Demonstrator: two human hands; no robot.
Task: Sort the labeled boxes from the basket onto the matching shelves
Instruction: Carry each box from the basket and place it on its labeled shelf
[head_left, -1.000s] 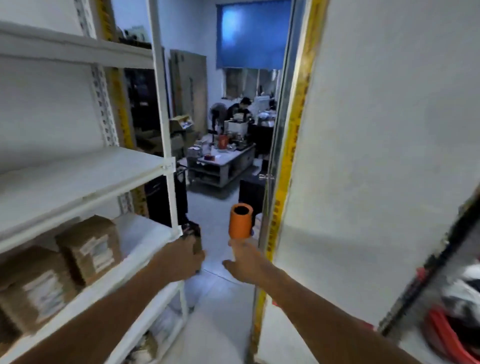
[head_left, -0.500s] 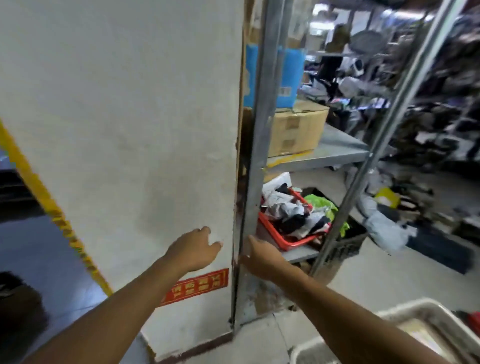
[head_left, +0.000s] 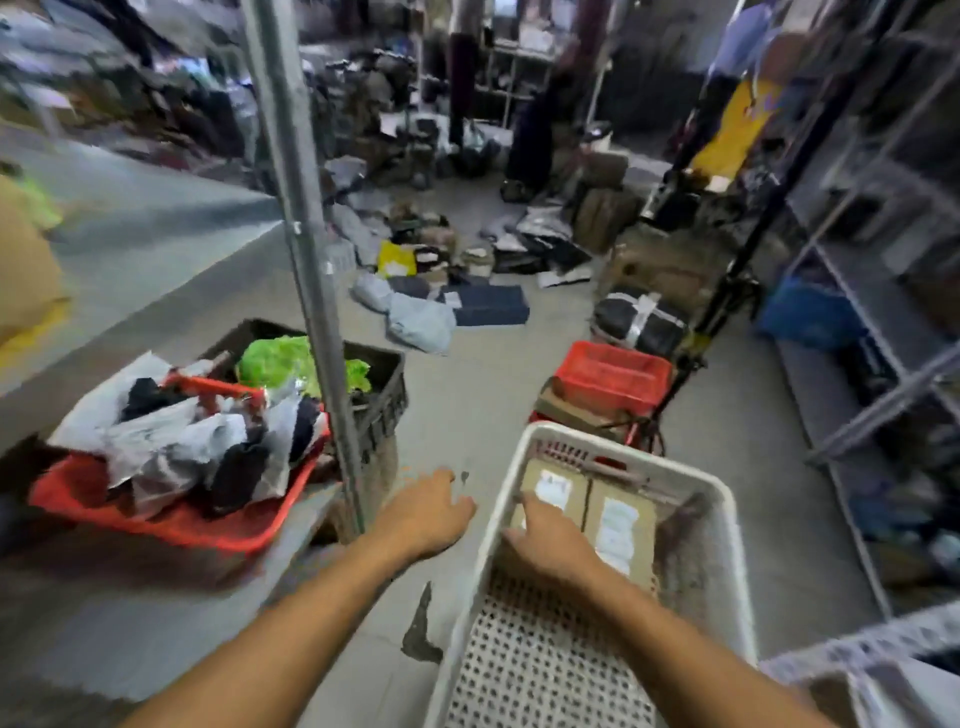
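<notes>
A white perforated basket (head_left: 727, 525) stands on the floor at lower right. Two brown labelled boxes lie side by side at its far end: the left box (head_left: 553, 491) and the right box (head_left: 621, 525), each with a white label on top. My right hand (head_left: 545, 543) reaches inside the basket, fingers spread, resting on the near edge of the left box without a clear grip. My left hand (head_left: 423, 514) hovers over the floor just left of the basket rim, fingers apart, holding nothing.
A grey metal shelf (head_left: 130, 244) with an upright post (head_left: 306, 249) stands at left, holding a red tray of bagged clothes (head_left: 171, 519) and a black crate (head_left: 379, 395). A red basket (head_left: 610, 376) and scattered parcels (head_left: 441, 306) cover the floor ahead. More shelving (head_left: 883, 312) runs along the right.
The view has swung right from the doorway and white shelf, past the wall, down to the basket. The orange cylinder is gone from my right hand, which has dropped into the basket.
</notes>
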